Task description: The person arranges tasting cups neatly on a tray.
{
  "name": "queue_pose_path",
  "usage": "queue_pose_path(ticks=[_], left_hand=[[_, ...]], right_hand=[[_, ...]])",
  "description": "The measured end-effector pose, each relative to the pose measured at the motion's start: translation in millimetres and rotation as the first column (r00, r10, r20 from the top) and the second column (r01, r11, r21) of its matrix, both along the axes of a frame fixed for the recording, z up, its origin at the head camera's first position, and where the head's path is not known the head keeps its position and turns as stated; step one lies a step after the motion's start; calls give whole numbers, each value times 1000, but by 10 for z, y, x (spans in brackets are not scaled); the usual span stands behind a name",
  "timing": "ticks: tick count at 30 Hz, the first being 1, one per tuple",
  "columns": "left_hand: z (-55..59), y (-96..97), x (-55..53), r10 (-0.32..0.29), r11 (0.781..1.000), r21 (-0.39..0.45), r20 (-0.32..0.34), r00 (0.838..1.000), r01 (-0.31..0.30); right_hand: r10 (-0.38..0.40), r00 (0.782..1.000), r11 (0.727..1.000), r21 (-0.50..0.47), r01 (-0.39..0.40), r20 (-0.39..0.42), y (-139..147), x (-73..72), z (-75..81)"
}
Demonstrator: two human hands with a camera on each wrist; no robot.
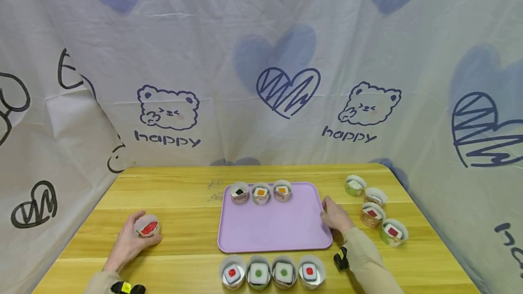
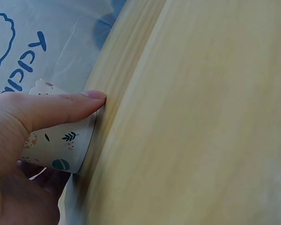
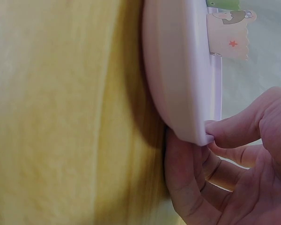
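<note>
My left hand is at the left of the table, thumb and fingers around a paper baking cup with a red-topped cake. In the left wrist view the thumb lies across the printed side of this baking cup, its base close over the wood. On the other side, my right hand grips the right edge of a lilac tray. Thumb above and fingers beneath, it pinches the rim of the tray in the right wrist view. Three baking cups with small cakes, one dark-topped and two orange-topped, stand along the tray's back.
In front of the tray, a row of several baking cups holds red- and green-dotted cakes. More baking cups stand at the right, beyond my right hand. A printed cloth hangs behind the wooden table.
</note>
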State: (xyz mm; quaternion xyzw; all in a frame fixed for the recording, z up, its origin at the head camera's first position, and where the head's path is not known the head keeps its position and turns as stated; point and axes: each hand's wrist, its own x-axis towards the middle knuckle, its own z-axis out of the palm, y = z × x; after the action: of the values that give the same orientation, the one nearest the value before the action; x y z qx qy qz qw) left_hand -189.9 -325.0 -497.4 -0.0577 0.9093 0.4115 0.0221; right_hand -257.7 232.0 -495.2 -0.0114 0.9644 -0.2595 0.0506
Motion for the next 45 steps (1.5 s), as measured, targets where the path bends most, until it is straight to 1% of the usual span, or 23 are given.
queue_pose_path(ticks=[7,10,16,25,28,33,37,45], left_hand=[[-9,5,14,11,1000,2,-20,1000,-11],[-10,4,14,17,1000,1,-18,1000,-17],[-19,4,16,28,1000,6,-9,1000,-28],[-15,23,22,40,999,8,-22,999,-39],[-12,35,24,43,999,-3,-38,998,-44],[-3,73,22,55,998,-14,-57,997,-56],[3,116,20,64,998,-11,-58,996,-64],[31,239,23,62,998,34,-67,996,-60]], right_hand=[[0,1000,1000,-11,0,18,10,-5,-9],[1,1000,1000,-18,-1,20,11,-7,-11],[2,1000,1000,-14,-2,10,5,-4,-5],[0,1000,1000,-16,0,9,9,-4,2],[1,1000,1000,-15,-1,2,10,-4,0],[1,1000,1000,-21,-1,2,6,-1,4],[1,1000,1000,-19,-1,4,9,-4,-5],[2,1000,1000,-11,-1,14,5,-4,-10]])
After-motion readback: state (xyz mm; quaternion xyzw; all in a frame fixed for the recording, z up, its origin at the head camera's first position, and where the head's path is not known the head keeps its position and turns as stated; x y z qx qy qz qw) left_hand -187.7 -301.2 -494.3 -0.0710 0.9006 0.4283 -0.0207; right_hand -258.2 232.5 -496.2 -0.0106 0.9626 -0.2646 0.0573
